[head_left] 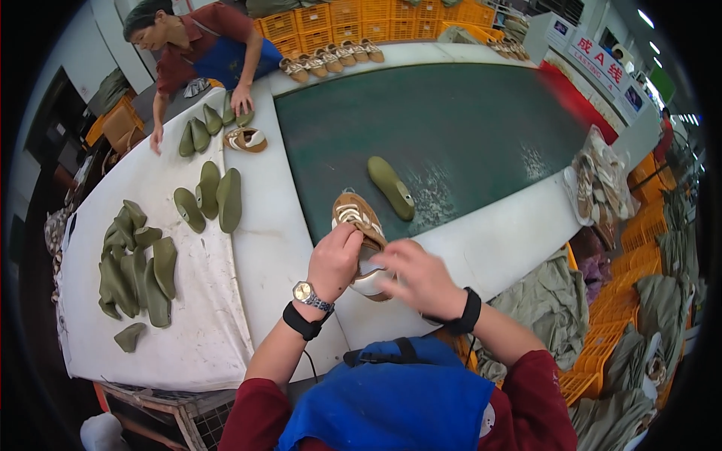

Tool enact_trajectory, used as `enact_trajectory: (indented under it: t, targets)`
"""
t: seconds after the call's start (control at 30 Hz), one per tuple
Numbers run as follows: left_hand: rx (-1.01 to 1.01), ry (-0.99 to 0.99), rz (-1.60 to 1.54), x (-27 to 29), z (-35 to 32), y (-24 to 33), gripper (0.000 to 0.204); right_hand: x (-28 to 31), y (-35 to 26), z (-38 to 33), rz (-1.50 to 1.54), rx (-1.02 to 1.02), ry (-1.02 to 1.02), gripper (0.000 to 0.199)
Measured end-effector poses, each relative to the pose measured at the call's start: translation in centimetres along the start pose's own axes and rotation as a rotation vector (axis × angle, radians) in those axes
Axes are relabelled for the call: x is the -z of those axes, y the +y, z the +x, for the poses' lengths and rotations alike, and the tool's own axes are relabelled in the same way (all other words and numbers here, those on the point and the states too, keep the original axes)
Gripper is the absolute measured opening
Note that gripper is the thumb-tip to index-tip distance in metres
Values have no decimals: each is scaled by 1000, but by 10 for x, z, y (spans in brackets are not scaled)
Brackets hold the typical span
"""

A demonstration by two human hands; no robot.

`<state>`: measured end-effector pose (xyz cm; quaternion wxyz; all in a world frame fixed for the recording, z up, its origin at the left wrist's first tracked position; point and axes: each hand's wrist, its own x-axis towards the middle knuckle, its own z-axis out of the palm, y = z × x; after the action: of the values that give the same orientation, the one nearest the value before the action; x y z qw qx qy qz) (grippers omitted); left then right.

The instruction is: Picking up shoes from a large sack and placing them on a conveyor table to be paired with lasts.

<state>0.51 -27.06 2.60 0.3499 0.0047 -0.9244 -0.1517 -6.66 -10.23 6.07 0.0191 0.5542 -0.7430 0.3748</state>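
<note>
My left hand [335, 259] is closed on a brown and white sneaker upper [348, 208], gripping it near the tongue and opening. The toe, with white laces, points away from me. The white heel part [368, 282] is toward me. Blurred by motion, my right hand [417, 278] is at the heel side with its fingers apart; whether it touches the shoe is unclear. Just beyond the shoe, a single green shoe last [390, 188] lies on the dark green conveyor belt [466, 113].
Left, on the white table [203, 278], lie a pile of green lasts [135, 270] and three more lasts [218, 199]. Across the table, a co-worker [203, 45] reaches toward lasts near another sneaker [245, 140]. Sneakers [331, 60] line the far edge. Orange crates [602, 361] stand right.
</note>
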Motion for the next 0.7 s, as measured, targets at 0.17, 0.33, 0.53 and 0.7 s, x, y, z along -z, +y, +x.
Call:
enact_trajectory:
  t: [0.17, 0.33, 0.53, 0.7]
  targets:
    - [126, -13, -79, -2, -1, -24, 26, -31, 24, 31, 3, 48, -443, 32]
    - [356, -109, -47, 21, -22, -61, 41, -41, 89, 113, -57, -79, -581, 29]
    - [527, -187, 134, 33, -96, -160, 45, -105, 202, 178, -199, -279, -623, 27]
    - [672, -54, 415, 48, -99, -257, 52, -158, 259, 218, -216, -421, -360, 41]
